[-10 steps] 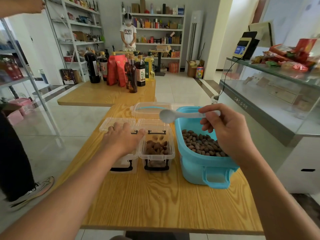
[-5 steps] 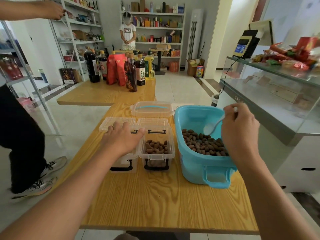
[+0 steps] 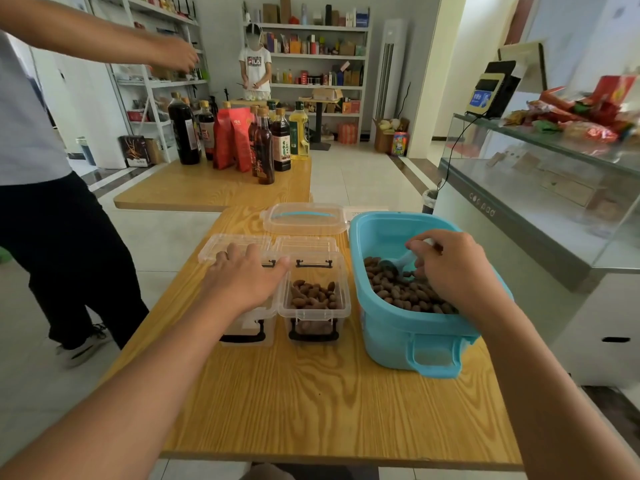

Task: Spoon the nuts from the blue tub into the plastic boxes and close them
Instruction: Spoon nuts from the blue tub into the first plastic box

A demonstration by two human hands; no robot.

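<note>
— Two clear plastic boxes sit side by side on the wooden worktop [image 3: 311, 393], correct?

— Yes. The right box [image 3: 314, 299] is open and partly filled with nuts; its lid [image 3: 306, 244] lies hinged back behind it. The left box [image 3: 249, 323] is mostly hidden under the left hand [image 3: 247, 280], which lies flat on top of it, fingers spread and fairly straight.

— And the right hand [image 3: 453, 268]?

— It is down inside the blue tub [image 3: 415, 327], fingers curled round the handle of a pale blue spoon [image 3: 398, 263]. The bowl of the spoon is buried among the nuts [image 3: 405, 292] in the tub.

— Where does the tub stand?

— Just beside the right box, on its right, near the worktop's right edge. A larger clear lid with a blue handle [image 3: 304, 218] lies behind the boxes.

— Anything else about?

— Bottles [image 3: 265, 147] and red bags [image 3: 232, 140] stand on a second table further back, a glass counter [image 3: 540, 188] runs along the right, and a person in dark trousers [image 3: 65, 244] stands at the left.
</note>
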